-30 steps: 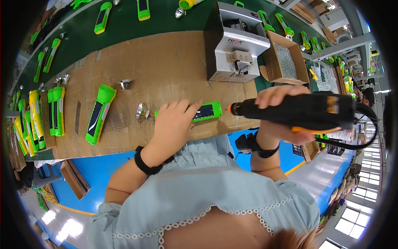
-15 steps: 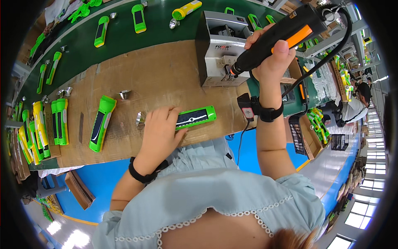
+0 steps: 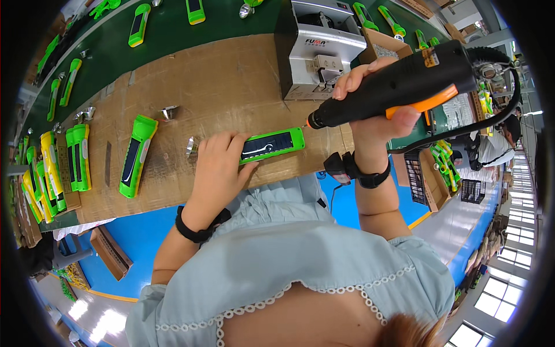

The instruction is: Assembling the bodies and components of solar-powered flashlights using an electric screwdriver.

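Note:
A green flashlight (image 3: 277, 144) with a dark panel along its body lies on the cardboard-covered bench near its front edge. My left hand (image 3: 221, 165) is closed around its left part, fingers over the far side and thumb on the near side. In my right hand (image 3: 378, 107) is a black electric screwdriver (image 3: 399, 84) with an orange lever, slanting down to the left. Its tip is at the flashlight's right end; whether it touches I cannot tell. Just left of my left hand sits a silver reflector cup (image 3: 191, 146).
A grey screw-feeding machine (image 3: 326, 49) stands beyond the screwdriver. To the left lie a single green flashlight (image 3: 137, 156) and a cluster of green and yellow flashlights (image 3: 52, 165). Cardboard (image 3: 202, 75) covers the green bench. The screwdriver's cable (image 3: 462, 134) loops at right.
My right hand has brought the screwdriver from the screw-feeding machine down and toward me, to the flashlight's right end. My left hand keeps its hold. The view has shifted slightly.

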The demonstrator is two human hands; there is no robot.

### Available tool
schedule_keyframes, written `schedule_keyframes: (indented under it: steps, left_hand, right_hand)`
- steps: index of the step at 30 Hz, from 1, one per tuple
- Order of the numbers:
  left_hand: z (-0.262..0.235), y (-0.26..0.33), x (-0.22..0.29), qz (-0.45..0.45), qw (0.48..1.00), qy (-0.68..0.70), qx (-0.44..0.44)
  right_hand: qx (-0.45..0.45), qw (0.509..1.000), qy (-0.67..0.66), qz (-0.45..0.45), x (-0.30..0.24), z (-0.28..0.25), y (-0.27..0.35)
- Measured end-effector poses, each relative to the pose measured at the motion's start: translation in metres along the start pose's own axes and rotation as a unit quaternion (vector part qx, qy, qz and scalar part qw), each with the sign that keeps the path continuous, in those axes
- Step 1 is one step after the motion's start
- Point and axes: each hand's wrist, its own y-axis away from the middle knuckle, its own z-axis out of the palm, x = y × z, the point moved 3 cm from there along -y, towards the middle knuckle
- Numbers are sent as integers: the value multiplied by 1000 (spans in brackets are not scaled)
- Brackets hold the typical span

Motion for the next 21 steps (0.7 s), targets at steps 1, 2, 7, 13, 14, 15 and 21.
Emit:
schedule_keyframes:
  steps: [1, 2, 7, 13, 14, 15, 21]
  left_hand:
    - [0, 0, 0, -1, 1000, 3, -1]
    - [0, 0, 0, -2, 1000, 6, -2]
    - [-1, 0, -1, 3, 1000, 9, 1]
    - [3, -3, -1, -8, 1000, 7, 2]
    - [3, -4, -1, -7, 1000, 1, 1]
    - [4, -4, -1, -6, 1000, 3, 1]
    - [4, -3, -1, -3, 1000, 1, -5]
  right_hand:
    - [-1, 1000, 0, 1, 2, 2, 1]
    - [4, 999, -51, -14, 4, 5, 3]
    - [-14, 995, -100, -12, 15, 11, 10]
    - [-61, 995, -27, 70, 27, 13, 15]
    - [-61, 995, -26, 70, 27, 13, 15]
    - [-62, 995, -24, 72, 27, 12, 15]
    - [-48, 997, -24, 52, 24, 10, 20]
